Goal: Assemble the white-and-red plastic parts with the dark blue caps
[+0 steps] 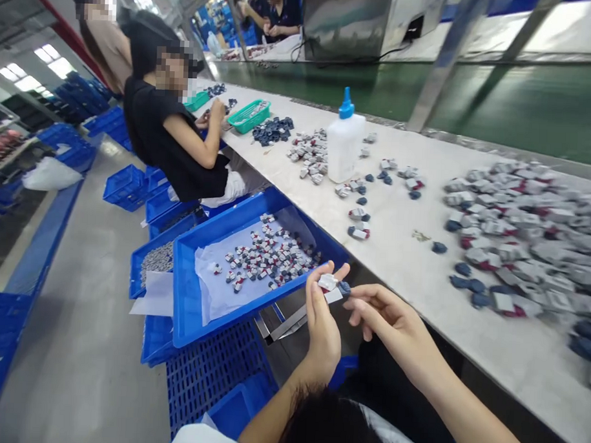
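Observation:
My left hand [323,326] holds a small grey-white piece [327,283] with a dark red part between thumb and fingers. Pinched in the fingertips of my right hand [386,315] is a small dark blue piece [344,288], which meets the grey-white piece. Both hands are just off the table's near edge. To their left, a blue tray [179,295] lined with white sheet holds many small grey, red and blue pieces [270,256]. On the white table [395,270] at the right lies a large heap of grey and red pieces [532,223], with loose dark blue pieces [462,269] beside it.
A white bottle [345,146] with a blue cap stands on the table. Farther along are green baskets [251,115] and a dark blue pile [273,130]. A person in black [167,133] sits at the left. Blue crates [127,184] stand on the floor; a green conveyor [522,113] runs behind.

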`<control>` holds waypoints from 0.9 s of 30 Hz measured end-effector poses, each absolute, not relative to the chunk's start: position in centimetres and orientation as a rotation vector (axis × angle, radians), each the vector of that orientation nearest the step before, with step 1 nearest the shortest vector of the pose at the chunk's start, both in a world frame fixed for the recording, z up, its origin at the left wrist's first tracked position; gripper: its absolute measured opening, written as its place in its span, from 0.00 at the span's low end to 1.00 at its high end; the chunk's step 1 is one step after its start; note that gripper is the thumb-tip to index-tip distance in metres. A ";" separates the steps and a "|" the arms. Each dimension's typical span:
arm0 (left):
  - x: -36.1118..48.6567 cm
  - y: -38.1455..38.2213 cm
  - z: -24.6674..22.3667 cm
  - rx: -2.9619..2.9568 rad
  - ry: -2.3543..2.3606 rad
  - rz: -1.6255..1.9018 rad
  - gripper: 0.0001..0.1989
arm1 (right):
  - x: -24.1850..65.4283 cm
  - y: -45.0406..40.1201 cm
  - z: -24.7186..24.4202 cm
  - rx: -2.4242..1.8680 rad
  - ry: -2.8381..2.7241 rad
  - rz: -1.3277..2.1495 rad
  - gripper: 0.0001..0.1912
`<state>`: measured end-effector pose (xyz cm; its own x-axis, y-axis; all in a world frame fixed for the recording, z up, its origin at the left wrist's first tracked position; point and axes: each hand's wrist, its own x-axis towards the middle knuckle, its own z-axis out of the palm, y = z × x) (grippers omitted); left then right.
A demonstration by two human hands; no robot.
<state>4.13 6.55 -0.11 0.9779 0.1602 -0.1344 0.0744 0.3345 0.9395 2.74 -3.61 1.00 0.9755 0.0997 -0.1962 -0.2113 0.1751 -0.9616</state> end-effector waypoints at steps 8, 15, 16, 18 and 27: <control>-0.3 1.0 1.9 1.068 -0.011 -0.026 0.16 | -1.9 -8.7 3.4 -1.300 0.067 0.008 0.14; -2.0 -2.3 3.7 1.053 0.019 0.047 0.15 | -5.6 -12.2 3.0 -1.472 0.036 -0.055 0.13; -2.2 -2.9 3.7 1.057 0.004 0.043 0.14 | -6.0 -12.5 2.8 -1.504 0.031 -0.047 0.13; -2.4 -3.8 3.5 1.052 0.028 -0.054 0.12 | -6.7 -13.0 2.5 -1.563 -0.014 -0.018 0.12; 7.8 5.2 -0.1 1.224 0.242 -0.080 0.12 | -14.8 -19.8 -2.0 -1.607 0.414 -0.067 0.22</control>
<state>7.80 5.22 -0.12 0.9716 0.0692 -0.2264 0.1904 0.3404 0.9208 -14.82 -19.84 -2.01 0.9307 -0.3027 -0.2055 -0.2225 -0.0224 -0.9747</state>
